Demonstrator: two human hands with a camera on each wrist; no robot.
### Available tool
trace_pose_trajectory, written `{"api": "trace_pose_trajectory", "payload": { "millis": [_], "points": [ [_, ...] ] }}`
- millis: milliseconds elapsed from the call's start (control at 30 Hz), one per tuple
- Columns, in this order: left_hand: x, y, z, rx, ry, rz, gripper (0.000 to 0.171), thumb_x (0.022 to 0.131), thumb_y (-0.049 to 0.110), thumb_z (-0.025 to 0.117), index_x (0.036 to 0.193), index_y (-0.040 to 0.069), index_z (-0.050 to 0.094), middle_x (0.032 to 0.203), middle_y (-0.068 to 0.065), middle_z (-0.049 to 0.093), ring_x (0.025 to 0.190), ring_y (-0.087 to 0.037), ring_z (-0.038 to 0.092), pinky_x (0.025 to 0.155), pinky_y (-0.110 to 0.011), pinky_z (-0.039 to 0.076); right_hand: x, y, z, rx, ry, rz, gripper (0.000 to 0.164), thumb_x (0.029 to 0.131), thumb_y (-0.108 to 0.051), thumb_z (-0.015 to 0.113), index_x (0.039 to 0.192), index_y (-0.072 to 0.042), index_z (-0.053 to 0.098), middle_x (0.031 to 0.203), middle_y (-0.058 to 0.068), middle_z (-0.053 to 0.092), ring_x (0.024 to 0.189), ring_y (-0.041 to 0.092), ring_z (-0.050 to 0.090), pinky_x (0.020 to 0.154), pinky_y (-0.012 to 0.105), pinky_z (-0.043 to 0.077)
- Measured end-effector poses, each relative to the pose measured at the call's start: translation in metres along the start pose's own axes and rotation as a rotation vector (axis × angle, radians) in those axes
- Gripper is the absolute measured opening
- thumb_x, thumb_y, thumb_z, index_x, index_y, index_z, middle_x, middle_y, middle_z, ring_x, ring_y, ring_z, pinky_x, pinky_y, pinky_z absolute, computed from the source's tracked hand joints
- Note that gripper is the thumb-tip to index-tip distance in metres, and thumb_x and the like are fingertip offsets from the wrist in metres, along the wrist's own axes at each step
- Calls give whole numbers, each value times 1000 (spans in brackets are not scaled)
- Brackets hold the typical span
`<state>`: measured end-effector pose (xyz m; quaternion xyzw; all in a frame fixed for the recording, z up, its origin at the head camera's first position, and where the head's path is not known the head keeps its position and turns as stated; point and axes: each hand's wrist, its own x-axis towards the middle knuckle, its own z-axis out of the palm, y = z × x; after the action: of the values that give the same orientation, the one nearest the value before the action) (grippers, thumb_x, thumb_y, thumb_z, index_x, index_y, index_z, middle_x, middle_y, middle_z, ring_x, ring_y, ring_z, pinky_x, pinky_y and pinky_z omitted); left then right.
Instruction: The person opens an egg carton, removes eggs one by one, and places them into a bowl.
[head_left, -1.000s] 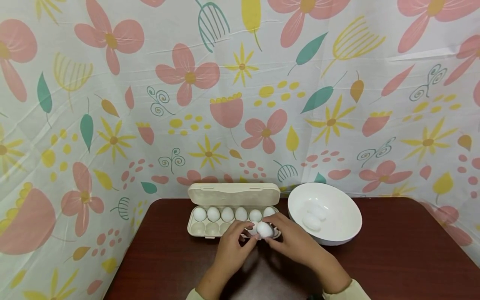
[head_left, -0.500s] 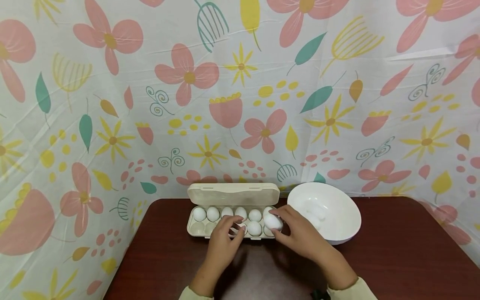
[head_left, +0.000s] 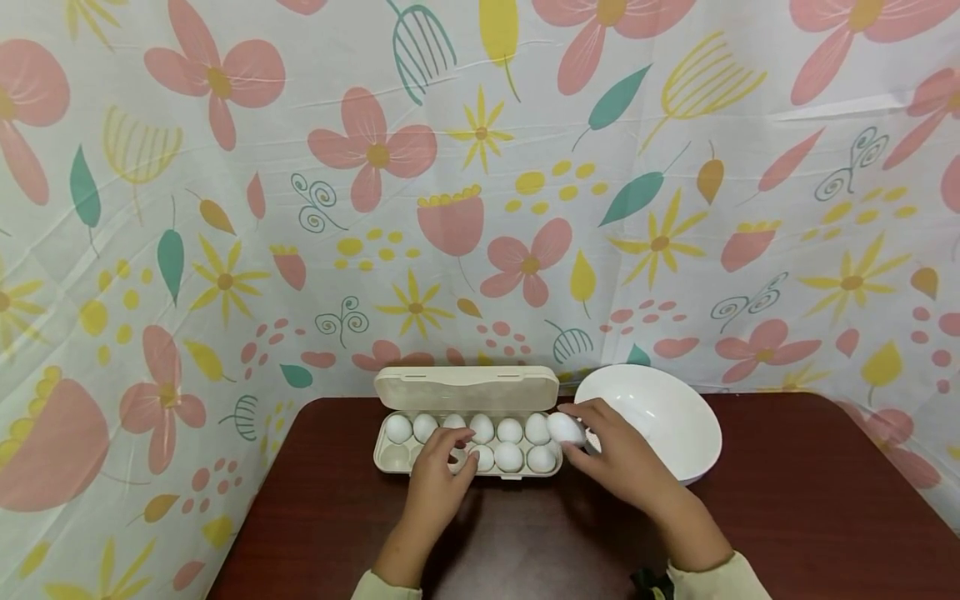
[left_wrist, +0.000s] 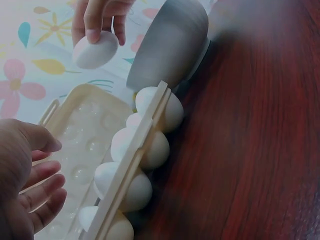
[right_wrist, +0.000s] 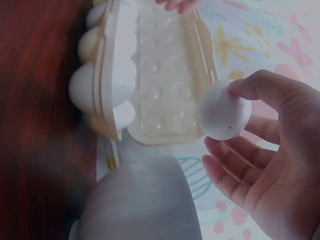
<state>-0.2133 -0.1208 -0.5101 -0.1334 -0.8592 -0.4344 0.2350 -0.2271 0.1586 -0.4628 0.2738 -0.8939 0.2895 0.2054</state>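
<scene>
My right hand [head_left: 626, 458] pinches a white egg [head_left: 566, 429] between thumb and fingers, in the air between the carton's right end and the bowl. In the right wrist view the held egg [right_wrist: 225, 112] has a tiny dark speck. A cream egg carton [head_left: 465, 387] stands with its lid up. White eggs [head_left: 510, 457] fill its back row and the right part of its front row. Over the carton's front left, my left hand [head_left: 435, 483] has loosely bent fingers and holds nothing, covering some cups. A front-left cup [head_left: 395, 458] is bare.
A white bowl [head_left: 686, 417] stands right of the carton; my right hand blocks part of its inside. Both are on a dark red-brown table [head_left: 540, 542]. A flower-printed cloth [head_left: 480, 183] hangs close behind. A small dark object [head_left: 651, 583] shows by the right sleeve.
My right hand has lifted the egg off the carton's front right and carried it right toward the bowl. My left hand has shifted left, uncovering front-row eggs.
</scene>
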Motion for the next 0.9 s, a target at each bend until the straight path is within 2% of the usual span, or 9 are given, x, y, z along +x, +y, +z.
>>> {"api": "trace_pose_trajectory", "payload": {
  "millis": [233, 367, 567, 767, 900],
  "points": [
    [-2, -6, 4, 31, -40, -32, 30, 87, 10, 77, 117, 8, 71, 108, -4, 66, 100, -22, 65, 79, -38, 59, -2, 13, -8, 22, -12, 113, 45, 86, -13, 79, 126, -7, 61, 113, 2, 66, 99, 17, 64, 86, 43, 57],
    [-4, -9, 6, 33, -55, -34, 31, 87, 10, 77, 118, 7, 71, 110, -7, 67, 101, -26, 65, 80, -39, 59, -2, 18, -12, 9, -8, 150, 43, 86, -13, 78, 125, -5, 60, 112, 5, 67, 99, 20, 65, 86, 45, 57],
    [-6, -13, 10, 58, -64, -38, 30, 87, 12, 78, 116, 10, 72, 111, -5, 66, 98, -23, 65, 79, -34, 58, -2, 24, -17, -24, -42, 221, 41, 87, -15, 77, 122, -3, 61, 112, 11, 67, 101, 27, 65, 86, 48, 56],
    [-8, -16, 13, 88, -63, -43, 30, 85, 12, 80, 114, 12, 74, 110, -2, 67, 97, -22, 65, 79, -30, 56, -4, 32, -18, -76, -93, 296, 40, 88, -19, 76, 122, -1, 62, 111, 14, 67, 94, 25, 63, 83, 46, 54],
    [-9, -19, 16, 112, -69, -37, 30, 85, 13, 80, 114, 12, 74, 111, 0, 67, 103, -20, 65, 85, -35, 55, -5, 36, -18, -109, -131, 342, 40, 88, -20, 75, 119, 1, 62, 107, 14, 65, 88, 21, 60, 78, 42, 52]
  ]
}}
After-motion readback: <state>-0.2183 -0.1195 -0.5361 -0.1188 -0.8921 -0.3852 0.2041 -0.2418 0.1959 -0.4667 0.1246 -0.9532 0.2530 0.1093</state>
